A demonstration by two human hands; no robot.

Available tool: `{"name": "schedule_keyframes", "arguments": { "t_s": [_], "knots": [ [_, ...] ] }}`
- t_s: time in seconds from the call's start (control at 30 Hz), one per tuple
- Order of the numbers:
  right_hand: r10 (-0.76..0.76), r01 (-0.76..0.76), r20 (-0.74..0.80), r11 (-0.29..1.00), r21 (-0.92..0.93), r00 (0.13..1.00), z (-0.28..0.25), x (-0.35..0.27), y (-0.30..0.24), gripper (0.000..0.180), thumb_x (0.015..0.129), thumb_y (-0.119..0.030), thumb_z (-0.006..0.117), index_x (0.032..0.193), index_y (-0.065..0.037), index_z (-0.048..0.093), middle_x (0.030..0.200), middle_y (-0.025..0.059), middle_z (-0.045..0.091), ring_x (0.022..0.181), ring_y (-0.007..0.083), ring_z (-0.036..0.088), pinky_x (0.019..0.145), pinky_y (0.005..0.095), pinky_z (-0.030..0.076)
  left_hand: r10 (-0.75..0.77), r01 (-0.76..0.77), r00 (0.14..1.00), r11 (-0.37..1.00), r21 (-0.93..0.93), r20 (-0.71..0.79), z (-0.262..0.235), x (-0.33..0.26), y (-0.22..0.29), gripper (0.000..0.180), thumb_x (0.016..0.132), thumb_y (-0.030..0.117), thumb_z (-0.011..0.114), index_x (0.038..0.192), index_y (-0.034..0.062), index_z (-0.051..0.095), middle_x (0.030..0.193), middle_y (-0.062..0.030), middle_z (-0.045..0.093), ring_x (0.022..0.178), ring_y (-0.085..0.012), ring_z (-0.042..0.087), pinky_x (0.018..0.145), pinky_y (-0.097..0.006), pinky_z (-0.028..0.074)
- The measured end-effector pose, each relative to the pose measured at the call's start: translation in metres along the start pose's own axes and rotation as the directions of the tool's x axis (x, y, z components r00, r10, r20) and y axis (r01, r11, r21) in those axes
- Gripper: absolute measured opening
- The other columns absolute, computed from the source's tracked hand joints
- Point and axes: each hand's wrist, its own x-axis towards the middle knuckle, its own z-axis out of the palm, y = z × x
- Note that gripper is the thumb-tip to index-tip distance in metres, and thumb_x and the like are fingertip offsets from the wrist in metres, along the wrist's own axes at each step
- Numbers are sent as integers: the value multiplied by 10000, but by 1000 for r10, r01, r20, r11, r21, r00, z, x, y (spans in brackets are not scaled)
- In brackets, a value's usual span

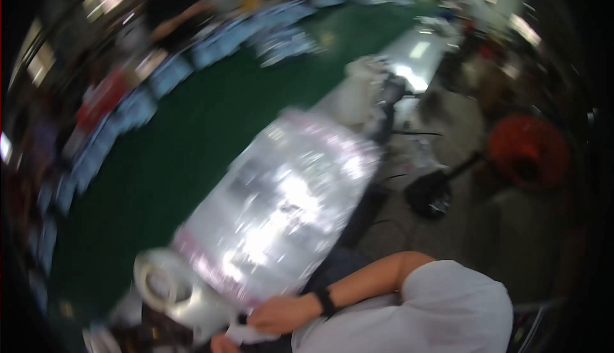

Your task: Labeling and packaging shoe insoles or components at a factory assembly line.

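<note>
Your right hand (281, 314) sits at the lower middle of the view, its forearm bent in from the right with a dark band on the wrist (326, 302), and its fingers are curled onto the near edge of a large clear plastic bag (281, 206); the blur hides how firmly they grip, so you cannot tell more than that they close on the plastic. Just below it, at the bottom edge, a sliver of your left hand (220, 343) shows next to a white scrap, and whether it is closed or spread cannot be told. The bag is shiny, with pinkish edging along its borders, and it lies tilted from your hand up toward the middle of the picture, covering most of the pale bench (416, 52) that runs away to the upper right. Touching the bag's lower left corner is a whitish roll of tape (160, 282), lying between the bag and the green table surface (160, 161). That green surface stretches away on your left, and its far rim is lined with stacks of blue and white goods (211, 46), with another person's dark sleeve (173, 14) reaching in near the top. To the right, well apart from your hands, a red fan (527, 151) stands on the floor with its black base (428, 193) near the bench, and your pale grey sleeve (448, 302) fills the lower right.
</note>
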Motion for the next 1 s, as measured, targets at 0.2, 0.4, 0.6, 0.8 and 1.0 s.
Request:
{"name": "schedule_keyframes", "arguments": {
  "t_s": [0.2, 0.4, 0.6, 0.8, 1.0],
  "knots": [
    [357, -347, 105, 932, -102, 928, -42, -47, 0, 425, 883, -323, 491, 1165, -8, 524, 1247, 263, 490, 1149, 429, 477, 882, 484, 442, -103, 91, 994, 971, -220, -42, 16, 23, 4, 325, 959, 236, 463, 924, -82, 518, 787, -127, 509, 676, -204, 466, 599, -305, 411],
    [59, -361, -614, 852, -380, 787, -107, -161, -4, 171, 877, -196, 520, 964, -54, 561, 905, 104, 571, 814, 281, 585, 684, 369, 490, 27, -36, 997, 992, -118, -70, 27, 26, 28, 321, 958, 208, 469, 863, -94, 522, 736, -134, 483, 676, -213, 426, 629, -339, 394],
    [-273, -990, -953, 17, -138, 128, -225, -390, -83, 336, 727, -162, 620, 1010, 12, 566, 1121, 220, 523, 1079, 379, 481, 937, 439, 400, 213, -214, 977, 975, 62, 33, 29, 32, 31, 323, 972, 196, 442, 838, -88, 517, 697, -174, 478, 638, -276, 433, 608, -375, 381],
    [-387, -588, -914, -714, 380, -121, -271, -557, -152, 878, 673, -287, 726, 1418, -201, 271, 1490, 97, 220, 1346, 327, 240, 945, 538, 388, 239, -249, 961, 966, 61, 138, 44, 32, 58, 311, 973, 208, 442, 879, -74, 534, 744, -197, 506, 665, -271, 451, 630, -389, 382],
    [-267, -127, -881, -932, 338, -390, -292, -544, -148, 885, 824, -542, 537, 1463, -82, 133, 1523, 87, 142, 1380, 277, 196, 1115, 438, 191, 274, -262, 957, 958, -113, 99, 57, 24, 56, 101, 841, 3, 481, 824, -41, 570, 754, -120, 553, 645, -193, 524, 608, -279, 423]
  ]
}}
